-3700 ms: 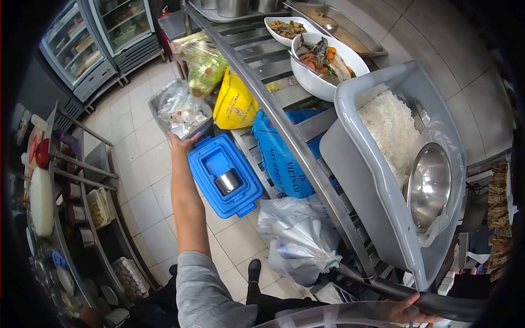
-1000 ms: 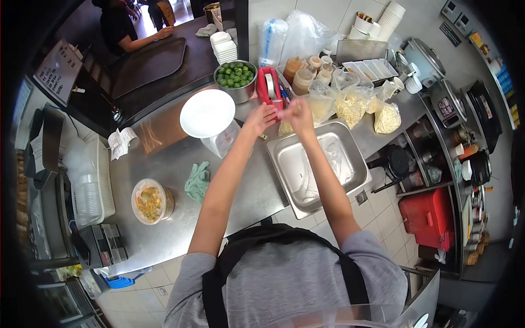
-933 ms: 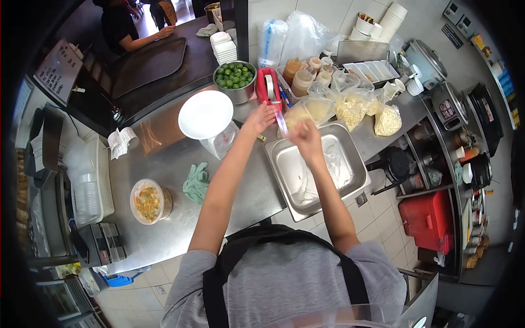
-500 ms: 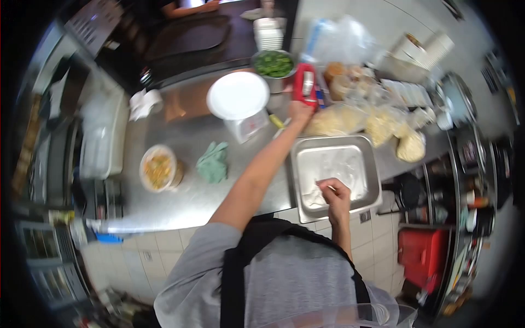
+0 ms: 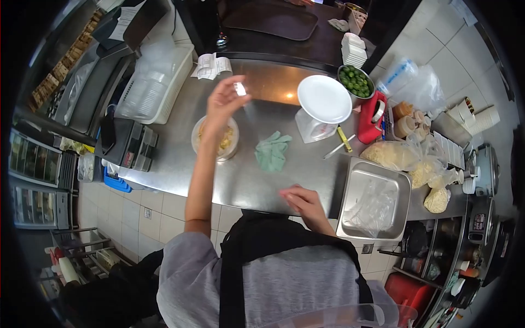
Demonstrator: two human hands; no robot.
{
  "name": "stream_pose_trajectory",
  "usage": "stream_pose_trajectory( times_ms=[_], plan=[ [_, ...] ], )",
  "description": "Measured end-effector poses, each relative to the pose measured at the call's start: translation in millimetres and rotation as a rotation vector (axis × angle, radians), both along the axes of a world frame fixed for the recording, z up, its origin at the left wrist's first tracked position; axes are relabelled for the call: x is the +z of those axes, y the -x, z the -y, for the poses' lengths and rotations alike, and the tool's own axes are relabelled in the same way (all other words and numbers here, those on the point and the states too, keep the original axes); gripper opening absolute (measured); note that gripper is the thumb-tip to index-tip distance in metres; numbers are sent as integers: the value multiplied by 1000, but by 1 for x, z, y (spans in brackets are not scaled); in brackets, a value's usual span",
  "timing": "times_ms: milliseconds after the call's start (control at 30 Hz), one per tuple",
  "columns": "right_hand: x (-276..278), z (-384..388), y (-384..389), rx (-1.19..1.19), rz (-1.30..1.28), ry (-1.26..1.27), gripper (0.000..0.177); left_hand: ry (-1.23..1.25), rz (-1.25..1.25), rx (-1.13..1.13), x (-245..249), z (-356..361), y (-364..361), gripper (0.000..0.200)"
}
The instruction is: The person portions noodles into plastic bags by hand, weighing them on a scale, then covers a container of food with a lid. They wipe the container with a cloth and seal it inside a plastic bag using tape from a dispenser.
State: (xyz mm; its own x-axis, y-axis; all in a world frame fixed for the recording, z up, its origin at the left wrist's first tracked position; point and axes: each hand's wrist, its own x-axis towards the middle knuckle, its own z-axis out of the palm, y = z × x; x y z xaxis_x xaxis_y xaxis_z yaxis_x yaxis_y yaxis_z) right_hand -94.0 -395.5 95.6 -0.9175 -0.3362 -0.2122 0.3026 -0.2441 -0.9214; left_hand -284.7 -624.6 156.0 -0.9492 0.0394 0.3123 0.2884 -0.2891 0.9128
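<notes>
My left hand (image 5: pixel 223 104) is raised over the far side of a round plastic tub (image 5: pixel 195 143) of orange-yellow food. Its fingertips pinch a small, bright white strip (image 5: pixel 240 89). Close over the counter's near edge, my right hand (image 5: pixel 302 203) has its fingers curled together; what they hold, if anything, is hidden. A crumpled green cloth (image 5: pixel 272 151) lies between the two hands. Right of my right hand stands a steel pan (image 5: pixel 345 203) with crumpled clear plastic (image 5: pixel 373 210) inside.
On the steel counter (image 5: pixel 246 188), a white plate (image 5: pixel 325 99) tops a scale (image 5: pixel 315 130). A red tape dispenser (image 5: pixel 373 121), a bowl of green limes (image 5: pixel 355 82) and bagged food (image 5: pixel 391 154) stand right. A white basket (image 5: pixel 174 90) holds plastic containers at left.
My left hand has left the red tape dispenser and moved left to above the tub, now with a white strip. My right hand has moved from over the pan to the counter's edge. The view has shifted.
</notes>
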Motion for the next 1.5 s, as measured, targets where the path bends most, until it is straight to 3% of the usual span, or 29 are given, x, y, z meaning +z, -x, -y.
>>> stream_pose_trajectory(
  times_ms=[133, 233, 333, 467, 567, 767, 900, 1000, 1033, 1100, 1133, 1200, 1233, 1300, 1367, 1400, 1467, 1500],
  plan=[
    [-16, 90, 35, 49, -21, 85, 19, 102, 111, 7, -48, 98, 40, 41],
    [-59, 138, 53, 17, 74, 66, 20, 227, 208, -15, -92, 137, 67, 40],
    [-99, 167, 72, -64, 163, 55, 19, 211, 496, -127, -149, 158, 79, 37],
    [-108, 179, 93, -130, 171, 46, 15, 2, 680, -439, -175, 168, 80, 31],
    [-109, 169, 100, -91, 113, -61, 13, 62, 685, -339, -182, 168, 69, 28],
    [-94, 126, 137, 101, 122, -189, 12, 18, 651, 139, -193, 164, -17, 28],
    [-80, 117, 158, 250, 155, -359, 15, 193, 708, 338, -192, 154, -54, 31],
    [-103, 117, 159, 258, -42, -550, 19, 243, 544, 439, -200, 154, -53, 27],
    [-114, 115, 158, 255, -163, -718, 23, 351, 418, 487, -205, 156, -51, 28],
    [-112, 120, 144, -66, -152, -459, 29, 566, 156, 570, -212, 159, -47, 32],
    [-110, 125, 136, -229, -148, -327, 32, 274, 279, 448, -206, 152, -51, 37],
    [-149, 151, 124, -282, -139, -21, 45, -302, 507, 170, -180, 129, -70, 49],
    [-165, 169, 117, -308, -82, 70, 49, -261, 550, 270, -172, 109, -77, 67],
    [-160, 183, 99, -383, -308, -268, 45, -312, 561, 370, -177, 100, -89, 64],
    [-111, 133, 94, 0, -615, -750, 39, 3, 450, 367, -174, 102, -105, 65],
    [-92, 105, 94, 189, -739, -1008, 36, 87, 631, 363, -174, 112, -113, 66],
    [-88, 63, 97, -135, -949, -1325, 29, 253, 549, 463, -195, 129, -119, 56],
    [-89, 46, 99, -290, -1050, -1478, 26, 222, 489, 587, -185, 121, -128, 52]
  ],
)
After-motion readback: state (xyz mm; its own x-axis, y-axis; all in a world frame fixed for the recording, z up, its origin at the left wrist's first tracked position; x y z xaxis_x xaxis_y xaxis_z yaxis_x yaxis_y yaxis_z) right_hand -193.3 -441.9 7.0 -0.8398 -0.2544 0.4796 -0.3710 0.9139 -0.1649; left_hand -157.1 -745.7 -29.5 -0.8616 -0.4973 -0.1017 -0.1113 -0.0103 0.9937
